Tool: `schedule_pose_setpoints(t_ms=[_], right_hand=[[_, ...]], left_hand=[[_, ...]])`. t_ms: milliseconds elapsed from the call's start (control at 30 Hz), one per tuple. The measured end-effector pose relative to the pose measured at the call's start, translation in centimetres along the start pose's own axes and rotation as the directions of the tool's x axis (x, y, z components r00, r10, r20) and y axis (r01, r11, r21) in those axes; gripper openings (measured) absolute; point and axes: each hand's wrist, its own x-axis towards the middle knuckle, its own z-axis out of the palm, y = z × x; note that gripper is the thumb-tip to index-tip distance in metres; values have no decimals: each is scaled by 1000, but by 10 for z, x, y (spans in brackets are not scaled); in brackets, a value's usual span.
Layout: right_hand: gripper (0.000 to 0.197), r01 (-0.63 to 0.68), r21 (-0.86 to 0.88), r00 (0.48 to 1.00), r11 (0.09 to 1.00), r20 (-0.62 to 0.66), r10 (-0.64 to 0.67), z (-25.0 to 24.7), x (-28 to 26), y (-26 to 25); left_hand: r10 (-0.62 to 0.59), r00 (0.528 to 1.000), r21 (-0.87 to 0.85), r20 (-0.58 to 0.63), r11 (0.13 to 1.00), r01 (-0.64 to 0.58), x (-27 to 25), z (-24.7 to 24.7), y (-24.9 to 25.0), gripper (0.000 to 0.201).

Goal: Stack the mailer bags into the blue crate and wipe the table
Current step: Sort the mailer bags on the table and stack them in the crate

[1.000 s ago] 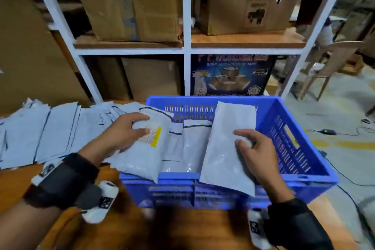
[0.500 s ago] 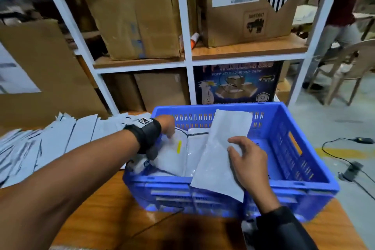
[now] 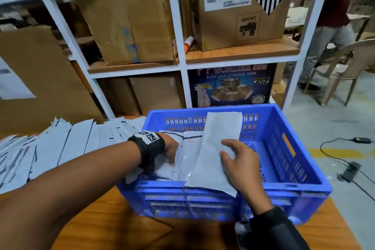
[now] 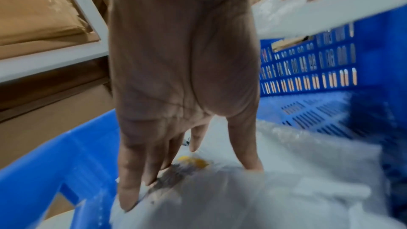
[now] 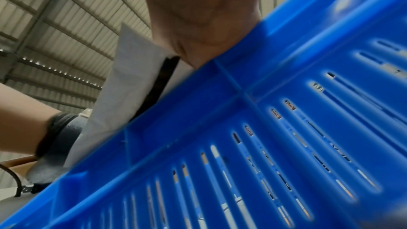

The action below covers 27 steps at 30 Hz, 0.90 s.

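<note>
Left hand (image 3: 169,149) down inside the blue crate (image 3: 284,186), straight fingers (image 4: 130,177) pressing a padded mailer bag (image 3: 162,168) flat. Right hand (image 3: 241,165) beside it — gripping a flat grey mailer bag (image 3: 215,148) slanted over the crate's near rim. More mailer bags (image 3: 60,148) spread on the worktop (image 3: 121,219), left of the left hand.
</note>
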Motion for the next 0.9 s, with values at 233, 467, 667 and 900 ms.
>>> schedule_pose_setpoints(t_ms=[233, 467, 667, 900], right_hand=[[25, -15, 14, 999, 1000, -34, 15, -1, 0, 1], [21, 24, -24, 1000, 999, 18, -23, -2, 0, 0], [27, 46, -185, 949, 982, 314, 15, -26, 24, -22], [8, 103, -220, 857, 970, 514, 26, -31, 115, -73]], left_hand=[[147, 944, 21, -296, 989, -147, -56, -3, -32, 76], [35, 840, -162, -541, 976, -145, -69, 81, -75, 109], [-63, 768, -308, -638, 934, -180, -62, 99, -72, 88], [-89, 761, -342, -643, 922, -181, -57, 104, -74, 76]])
